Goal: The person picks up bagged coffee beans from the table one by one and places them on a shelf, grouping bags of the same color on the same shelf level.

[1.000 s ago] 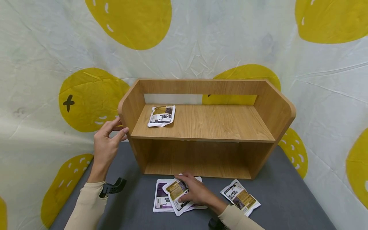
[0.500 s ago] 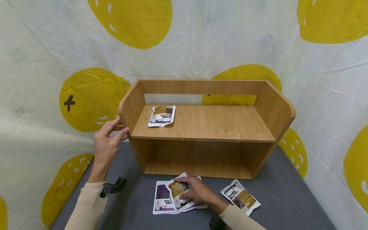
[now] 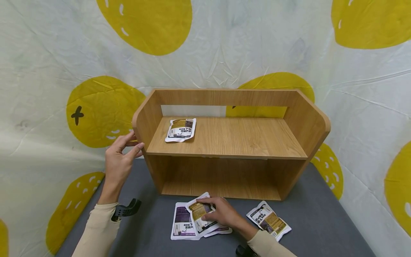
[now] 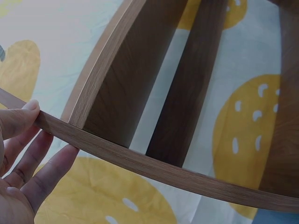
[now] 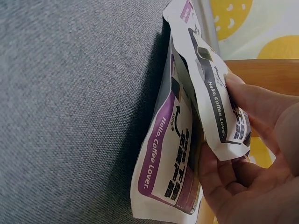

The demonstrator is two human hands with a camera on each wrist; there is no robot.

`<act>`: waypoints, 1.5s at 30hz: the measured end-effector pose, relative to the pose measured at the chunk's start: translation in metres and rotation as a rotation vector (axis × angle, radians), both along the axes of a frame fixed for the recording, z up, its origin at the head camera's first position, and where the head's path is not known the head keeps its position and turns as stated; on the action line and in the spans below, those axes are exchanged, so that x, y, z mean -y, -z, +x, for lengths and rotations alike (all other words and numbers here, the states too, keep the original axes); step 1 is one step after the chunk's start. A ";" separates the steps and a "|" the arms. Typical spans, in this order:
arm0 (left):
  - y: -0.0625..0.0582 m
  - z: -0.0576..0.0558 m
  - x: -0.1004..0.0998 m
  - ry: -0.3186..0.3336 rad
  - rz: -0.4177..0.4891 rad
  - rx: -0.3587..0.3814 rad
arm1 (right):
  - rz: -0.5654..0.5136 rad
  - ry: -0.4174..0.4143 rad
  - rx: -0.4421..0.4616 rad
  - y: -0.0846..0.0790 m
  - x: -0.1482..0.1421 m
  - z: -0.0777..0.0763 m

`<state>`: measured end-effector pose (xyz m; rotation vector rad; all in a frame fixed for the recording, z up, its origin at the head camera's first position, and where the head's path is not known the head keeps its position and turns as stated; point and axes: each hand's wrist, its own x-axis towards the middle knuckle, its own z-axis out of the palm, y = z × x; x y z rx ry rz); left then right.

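Observation:
My left hand (image 3: 118, 160) holds the left side panel of a wooden two-tier shelf (image 3: 224, 137), thumb on one face and fingertips on the other, as the left wrist view shows. In front of the shelf, my right hand (image 3: 223, 214) pinches a brown-labelled coffee pouch (image 5: 212, 93) between thumb and fingers. Beneath it lies a purple-labelled coffee pouch (image 3: 183, 223), and the corner of another pouch (image 3: 219, 231) sticks out under my right hand. The held pouch overlaps both, and in the right wrist view it tilts up from the purple one.
One brown-labelled pouch (image 3: 181, 130) lies on the upper tier at the left. Another brown-labelled pouch (image 3: 269, 221) lies on the grey tabletop (image 3: 321, 228) to the right of my right hand. A white sheet with yellow shapes (image 3: 224, 64) hangs behind the shelf.
The brown-labelled pouch in my right hand has shifted slightly right and turned, so more of the purple-labelled pouch shows. My left hand has stayed on the shelf.

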<state>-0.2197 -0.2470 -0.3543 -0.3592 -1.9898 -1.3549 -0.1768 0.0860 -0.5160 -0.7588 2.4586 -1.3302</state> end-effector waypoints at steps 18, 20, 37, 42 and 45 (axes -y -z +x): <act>0.001 0.000 -0.001 -0.001 -0.002 0.003 | -0.096 -0.051 0.130 -0.001 -0.015 -0.002; 0.001 0.001 -0.001 -0.001 -0.004 0.004 | -0.110 -0.038 0.146 0.000 -0.016 -0.002; 0.000 0.001 -0.001 0.000 0.000 0.008 | -0.138 -0.060 0.176 -0.010 -0.035 0.000; -0.001 0.002 -0.002 -0.005 -0.004 0.011 | -0.120 -0.058 0.181 -0.018 -0.039 0.001; -0.001 0.002 -0.002 -0.007 -0.003 0.014 | -0.116 -0.061 0.188 -0.025 -0.042 0.001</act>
